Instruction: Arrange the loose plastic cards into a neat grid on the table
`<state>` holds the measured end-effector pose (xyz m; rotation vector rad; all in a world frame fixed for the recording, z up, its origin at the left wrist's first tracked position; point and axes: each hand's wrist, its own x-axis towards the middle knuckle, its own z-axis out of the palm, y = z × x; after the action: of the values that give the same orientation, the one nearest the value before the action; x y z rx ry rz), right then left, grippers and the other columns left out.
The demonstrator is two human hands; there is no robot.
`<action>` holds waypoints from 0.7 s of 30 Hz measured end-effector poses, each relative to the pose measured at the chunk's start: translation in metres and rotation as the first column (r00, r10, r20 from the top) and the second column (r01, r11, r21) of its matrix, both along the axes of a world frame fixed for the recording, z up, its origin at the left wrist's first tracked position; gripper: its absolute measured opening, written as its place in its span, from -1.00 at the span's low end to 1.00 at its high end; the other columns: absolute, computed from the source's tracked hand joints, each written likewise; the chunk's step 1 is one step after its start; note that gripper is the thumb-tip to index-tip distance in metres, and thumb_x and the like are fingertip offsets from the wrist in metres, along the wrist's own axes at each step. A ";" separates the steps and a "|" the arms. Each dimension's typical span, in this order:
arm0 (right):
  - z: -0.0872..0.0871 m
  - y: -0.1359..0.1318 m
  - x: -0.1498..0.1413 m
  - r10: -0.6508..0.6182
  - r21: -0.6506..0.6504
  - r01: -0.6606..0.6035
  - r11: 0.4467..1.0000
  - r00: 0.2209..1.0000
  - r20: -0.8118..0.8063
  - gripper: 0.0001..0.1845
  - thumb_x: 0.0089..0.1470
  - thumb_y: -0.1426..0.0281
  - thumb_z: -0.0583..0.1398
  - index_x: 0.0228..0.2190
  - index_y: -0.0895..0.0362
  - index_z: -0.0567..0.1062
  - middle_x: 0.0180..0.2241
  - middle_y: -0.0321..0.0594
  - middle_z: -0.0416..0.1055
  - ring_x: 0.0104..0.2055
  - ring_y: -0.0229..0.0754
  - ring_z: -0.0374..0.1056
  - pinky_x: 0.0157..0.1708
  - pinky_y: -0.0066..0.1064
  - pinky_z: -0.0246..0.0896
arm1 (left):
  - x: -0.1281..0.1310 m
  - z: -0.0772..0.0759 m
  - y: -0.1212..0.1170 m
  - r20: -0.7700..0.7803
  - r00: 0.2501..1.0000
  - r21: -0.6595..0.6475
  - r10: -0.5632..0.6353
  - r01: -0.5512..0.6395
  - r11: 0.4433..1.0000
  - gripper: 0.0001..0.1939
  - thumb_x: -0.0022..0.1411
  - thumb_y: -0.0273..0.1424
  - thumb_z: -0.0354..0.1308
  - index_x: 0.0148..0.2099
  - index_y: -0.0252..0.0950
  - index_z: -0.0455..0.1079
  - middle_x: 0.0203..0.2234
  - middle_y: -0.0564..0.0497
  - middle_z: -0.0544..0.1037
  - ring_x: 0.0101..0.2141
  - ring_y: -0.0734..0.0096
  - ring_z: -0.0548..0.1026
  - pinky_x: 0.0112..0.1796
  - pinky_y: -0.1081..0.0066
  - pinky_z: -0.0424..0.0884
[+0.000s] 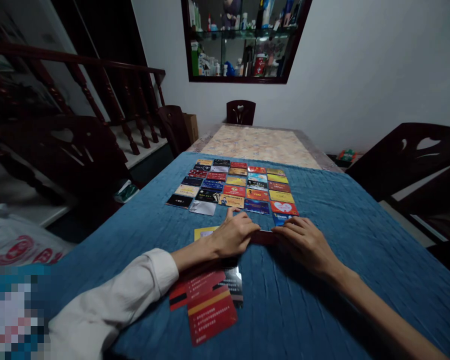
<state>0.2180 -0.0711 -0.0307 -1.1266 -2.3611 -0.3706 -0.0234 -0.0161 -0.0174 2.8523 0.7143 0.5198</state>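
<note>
A dark red card (263, 238), tilted with its edge toward me, is held between my two hands just above the cloth. My left hand (232, 234) is closed on its left end, and the fingers of my right hand (303, 242) grip the right end. Beyond them, several colourful cards (234, 192) lie face up in columns. A blue card (282, 218) at the near end of the right column is partly covered by my right fingers. Below my left forearm lies a loose pile with a red card (212, 315) on top. A yellow card (202, 233) shows behind my left wrist.
A blue cloth (360, 240) covers the near part of the table, with a patterned tabletop (258, 142) beyond. Dark wooden chairs (408, 155) stand around it. On the left are a railing (78, 60) and a white plastic bag (18, 240).
</note>
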 end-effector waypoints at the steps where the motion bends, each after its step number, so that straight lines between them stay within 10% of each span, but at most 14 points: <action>1: 0.000 0.000 0.000 -0.004 0.002 0.004 1.000 1.000 0.000 -0.72 0.30 0.43 0.06 -0.16 0.11 0.57 -0.35 -0.17 0.56 -0.25 -0.11 0.35 -0.23 -0.26 0.18 | 0.000 -0.001 0.000 0.004 1.000 -0.011 -0.003 0.003 1.000 -0.74 0.27 -0.56 0.01 -0.05 -0.32 0.44 -0.27 -0.07 0.58 -0.15 0.24 0.43 0.04 0.10 0.10; 21: -0.015 -0.002 -0.005 -0.113 -0.010 0.114 0.993 0.991 0.065 -0.67 0.20 0.44 0.10 -0.02 0.13 0.47 -0.21 -0.07 0.50 -0.18 -0.04 0.35 -0.16 -0.22 0.15 | -0.001 -0.006 0.000 -0.053 0.997 0.008 0.048 -0.047 0.999 -0.56 0.19 -0.60 0.01 0.12 -0.31 0.34 -0.16 -0.14 0.53 -0.06 0.13 0.40 0.04 0.02 0.14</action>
<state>0.2131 -0.0729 -0.0456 -1.2773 -2.3636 -0.4371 -0.0240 -0.0160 -0.0237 2.8715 0.7924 0.4550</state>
